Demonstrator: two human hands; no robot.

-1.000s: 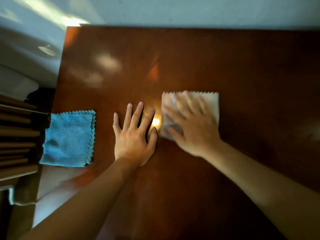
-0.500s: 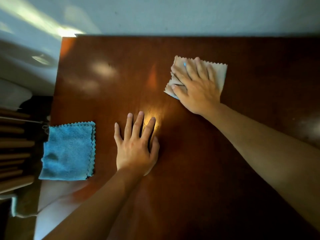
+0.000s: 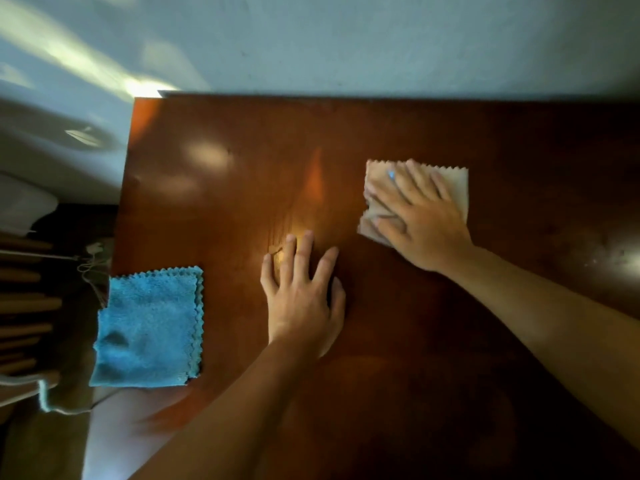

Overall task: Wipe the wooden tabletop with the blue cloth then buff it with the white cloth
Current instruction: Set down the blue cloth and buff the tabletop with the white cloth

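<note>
The dark, glossy wooden tabletop (image 3: 433, 341) fills most of the view. My right hand (image 3: 420, 220) presses flat on the white cloth (image 3: 459, 187), a folded square with zigzag edges, right of the table's middle. My left hand (image 3: 303, 299) lies palm down on the bare wood at the centre, fingers spread, holding nothing. The blue cloth (image 3: 149, 327), folded and fluffy, rests at the table's left edge and hangs partly over it, well left of both hands.
A pale wall (image 3: 346, 39) runs along the table's far edge. Left of the table stand wooden slats (image 3: 24, 306) and a white rounded object (image 3: 24, 202). Light patches glare on the wood at the far left.
My right hand slid the white cloth away toward the far edge, then back nearer to me. My left hand and the blue cloth stayed put.
</note>
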